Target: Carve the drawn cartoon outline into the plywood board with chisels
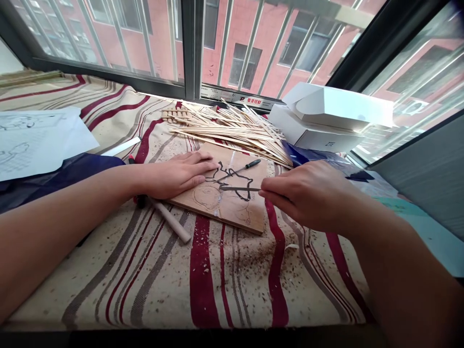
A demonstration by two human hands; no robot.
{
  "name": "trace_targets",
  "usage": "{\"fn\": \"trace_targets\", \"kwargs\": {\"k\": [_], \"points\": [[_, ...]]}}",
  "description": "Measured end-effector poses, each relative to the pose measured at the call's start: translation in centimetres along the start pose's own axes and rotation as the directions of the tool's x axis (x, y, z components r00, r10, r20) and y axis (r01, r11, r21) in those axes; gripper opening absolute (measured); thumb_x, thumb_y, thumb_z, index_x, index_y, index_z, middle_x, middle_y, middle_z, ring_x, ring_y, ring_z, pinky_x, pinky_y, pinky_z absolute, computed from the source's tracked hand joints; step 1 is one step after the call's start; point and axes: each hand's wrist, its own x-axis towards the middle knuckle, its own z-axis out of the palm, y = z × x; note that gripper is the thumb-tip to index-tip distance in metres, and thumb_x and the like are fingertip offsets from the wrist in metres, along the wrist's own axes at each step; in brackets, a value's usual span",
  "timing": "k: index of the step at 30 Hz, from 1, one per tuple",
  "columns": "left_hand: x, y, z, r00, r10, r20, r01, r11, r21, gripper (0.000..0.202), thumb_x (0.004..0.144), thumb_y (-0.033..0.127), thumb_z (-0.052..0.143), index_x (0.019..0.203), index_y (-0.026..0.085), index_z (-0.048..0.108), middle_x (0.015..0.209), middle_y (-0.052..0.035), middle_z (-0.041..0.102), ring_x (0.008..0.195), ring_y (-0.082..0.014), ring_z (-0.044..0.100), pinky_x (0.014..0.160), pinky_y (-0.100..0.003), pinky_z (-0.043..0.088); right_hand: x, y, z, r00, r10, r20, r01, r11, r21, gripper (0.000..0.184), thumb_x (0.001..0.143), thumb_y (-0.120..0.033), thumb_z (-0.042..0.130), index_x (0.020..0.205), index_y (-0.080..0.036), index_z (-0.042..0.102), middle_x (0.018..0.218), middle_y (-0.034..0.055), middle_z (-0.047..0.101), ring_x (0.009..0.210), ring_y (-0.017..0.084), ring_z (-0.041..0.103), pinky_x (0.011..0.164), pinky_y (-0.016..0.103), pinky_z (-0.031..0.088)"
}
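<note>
A wooden board [206, 205] with black outlines drawn on it lies on the striped cloth. My left hand [177, 175] rests flat on its left side, fingers stretched out. Closed around the handle end of a thin dark needle file [237, 189], my right hand [308, 193] is at the board's right edge. The file's shaft lies across the black outline, its tip pointing left; the handle is hidden in the fingers. A second slim tool with a dark green handle [253, 164] lies diagonally on the board.
Beneath my left wrist are a pale wooden rod [172, 222] and a red-and-black object. Thin wooden sticks [232, 128] are heaped behind the board. A white box [326, 118] stands back right by the window. Drawn-on paper [36, 137] lies left. Shavings dot the cloth [163, 290].
</note>
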Motion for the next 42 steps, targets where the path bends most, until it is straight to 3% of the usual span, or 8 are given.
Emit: {"fn": "trace_targets", "kwargs": {"k": [10,16,21,26,35,37,39,42], "points": [[0.0,-0.4,0.2,0.999,0.031,-0.037,-0.031,0.999,0.010,0.063,0.113,0.048,0.023,0.170,0.024,0.035,0.178,-0.0121,0.032,0.164,-0.0344,0.025,0.132,-0.054,0.022,0.1,-1.5,-0.6,0.991,0.037,0.125,-0.032,0.999,-0.036,0.026,0.093,-0.020,0.053,0.068,-0.022,0.046,0.053,-0.0018,0.051,0.051,0.013,0.021,0.055,0.032,0.014],[-0.1,-0.4,0.1,0.999,0.034,-0.023,-0.034,0.999,0.011,0.064,0.112,0.049,0.021,0.169,0.024,0.034,0.178,-0.0121,0.031,0.165,-0.0338,0.023,0.133,-0.054,0.020,-0.5,0.5,-0.4,0.995,0.092,0.049,-0.091,0.996,-0.012,0.033,0.097,-0.031,0.052,0.066,-0.022,0.048,0.055,-0.0001,0.053,0.051,0.014,0.026,0.058,0.034,0.015],[-0.1,-0.5,0.0,0.998,0.050,-0.045,-0.050,0.999,0.017,0.063,0.112,0.048,0.023,0.167,0.022,0.039,0.175,-0.0142,0.035,0.162,-0.0344,0.029,0.131,-0.054,0.024,-0.1,3.1,1.0,0.985,0.166,-0.044,-0.163,0.984,0.064,0.032,0.101,-0.040,0.049,0.076,-0.023,0.061,0.070,0.0028,0.066,0.063,0.017,0.048,0.061,0.033,0.024],[0.1,-1.0,0.0,0.981,0.146,-0.131,-0.142,0.989,0.037,0.060,0.112,0.046,0.026,0.159,0.018,0.052,0.163,-0.0146,0.051,0.150,-0.0304,0.046,0.129,-0.045,0.031,1.1,4.9,3.6,0.958,0.287,-0.024,-0.283,0.954,0.103,0.029,0.102,-0.036,0.050,0.083,-0.021,0.066,0.092,0.0076,0.074,0.082,0.023,0.061,0.065,0.033,0.032],[0.3,-0.9,-0.1,0.969,0.174,-0.174,-0.167,0.984,0.055,0.060,0.109,0.042,0.031,0.151,0.013,0.062,0.156,-0.0198,0.059,0.138,-0.0333,0.057,0.122,-0.048,0.040,2.5,5.8,5.7,0.873,0.482,-0.079,-0.479,0.876,0.049,0.029,0.103,-0.029,0.051,0.106,-0.015,0.076,0.112,0.0173,0.076,0.101,0.033,0.069,0.074,0.039,0.043],[0.3,-0.7,-0.1,0.970,0.170,-0.175,-0.159,0.984,0.076,0.060,0.109,0.042,0.030,0.151,0.013,0.063,0.154,-0.0197,0.060,0.136,-0.0333,0.058,0.120,-0.047,0.042,2.9,5.2,5.8,0.864,0.472,-0.176,-0.464,0.881,0.087,0.030,0.102,-0.027,0.052,0.117,-0.013,0.074,0.122,0.0219,0.073,0.111,0.037,0.067,0.084,0.043,0.048],[0.4,-0.7,-0.1,0.968,0.175,-0.180,-0.158,0.982,0.101,0.058,0.109,0.039,0.031,0.150,0.016,0.064,0.153,-0.0183,0.062,0.134,-0.0326,0.060,0.118,-0.046,0.044,3.6,4.5,5.9,0.875,0.402,-0.270,-0.363,0.914,0.184,0.035,0.102,-0.023,0.052,0.131,-0.011,0.068,0.134,0.0234,0.069,0.122,0.037,0.063,0.097,0.047,0.049],[0.4,-0.9,0.0,0.960,0.194,-0.203,-0.169,0.976,0.134,0.055,0.109,0.036,0.032,0.148,0.018,0.066,0.150,-0.0172,0.065,0.130,-0.0312,0.064,0.115,-0.044,0.046,4.6,3.5,5.9,0.947,0.218,-0.235,-0.154,0.952,0.263,0.033,0.102,-0.020,0.052,0.130,-0.015,0.069,0.134,0.0185,0.071,0.125,0.034,0.061,0.107,0.049,0.046]]}}
